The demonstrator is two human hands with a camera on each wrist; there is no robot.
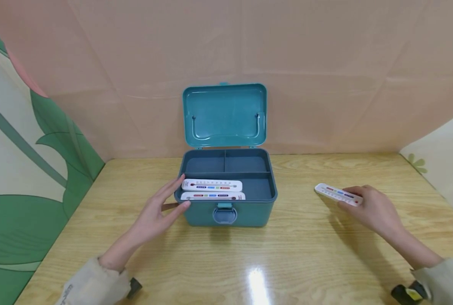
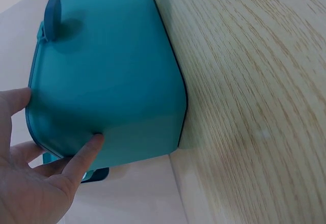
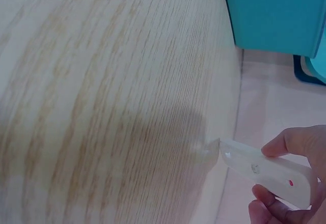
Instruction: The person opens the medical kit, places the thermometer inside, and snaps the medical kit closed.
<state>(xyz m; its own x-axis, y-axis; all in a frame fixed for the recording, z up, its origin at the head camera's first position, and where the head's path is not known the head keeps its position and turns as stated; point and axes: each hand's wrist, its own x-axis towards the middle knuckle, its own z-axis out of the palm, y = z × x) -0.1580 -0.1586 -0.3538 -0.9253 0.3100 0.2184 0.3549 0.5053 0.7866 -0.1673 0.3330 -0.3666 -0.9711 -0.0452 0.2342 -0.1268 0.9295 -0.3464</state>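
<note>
A teal storage box (image 1: 226, 214) stands on the table with its lid (image 1: 224, 112) raised. Two white thermometers (image 1: 212, 185) lie in the front compartment of its tray, one behind the other. At the box's left side is my left hand (image 1: 157, 216); its fairly straight fingers touch the side wall, and the thumb is at the front rim, as the left wrist view shows. Off to the right of the box, my right hand (image 1: 375, 209) pinches another white thermometer (image 1: 334, 194) by one end, between thumb and fingers. In the right wrist view its plain back (image 3: 267, 173) faces the camera.
Two smaller compartments (image 1: 203, 161) lie behind the front one in the tray. The wooden table (image 1: 295, 254) meets a pinkish covering (image 1: 325, 84) at the back. A wall with painted leaves (image 1: 20, 212) borders the left side.
</note>
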